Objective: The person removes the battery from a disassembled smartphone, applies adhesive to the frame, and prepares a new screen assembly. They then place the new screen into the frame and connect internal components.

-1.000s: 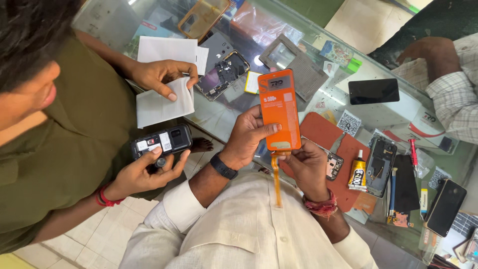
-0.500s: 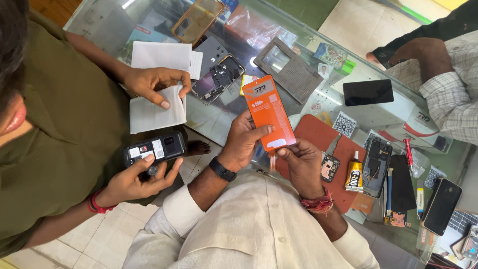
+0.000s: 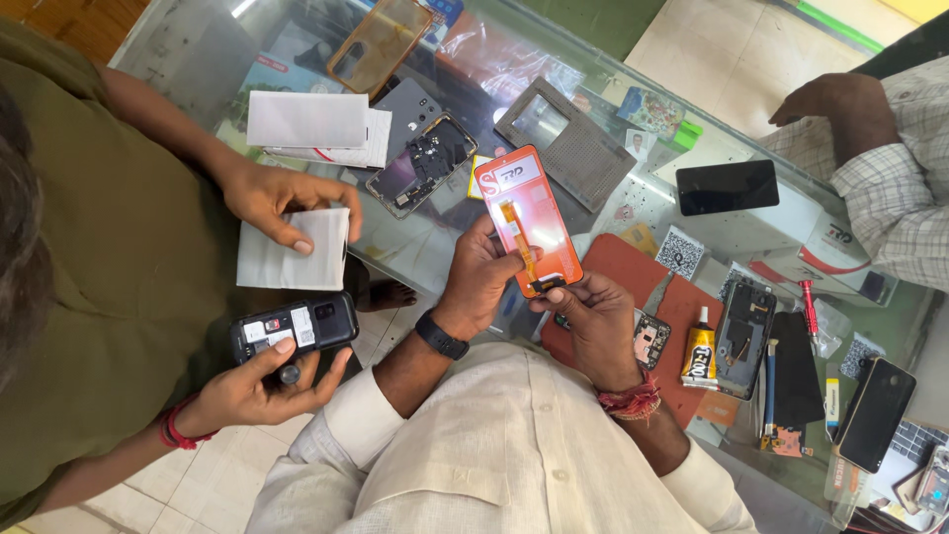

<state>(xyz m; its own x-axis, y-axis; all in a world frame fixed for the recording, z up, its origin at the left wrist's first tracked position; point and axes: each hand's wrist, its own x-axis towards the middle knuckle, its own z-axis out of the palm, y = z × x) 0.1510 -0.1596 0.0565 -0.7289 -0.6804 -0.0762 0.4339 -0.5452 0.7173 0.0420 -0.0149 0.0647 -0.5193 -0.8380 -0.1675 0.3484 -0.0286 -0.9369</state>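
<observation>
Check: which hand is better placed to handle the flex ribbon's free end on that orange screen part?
Probably right. The right hand pinches at the flex ribbon end; the left hand grips the orange screen part edge.

Over a glass counter, the left hand and right hand grip an orange phone screen panel, its flex ribbon facing up.
</observation>
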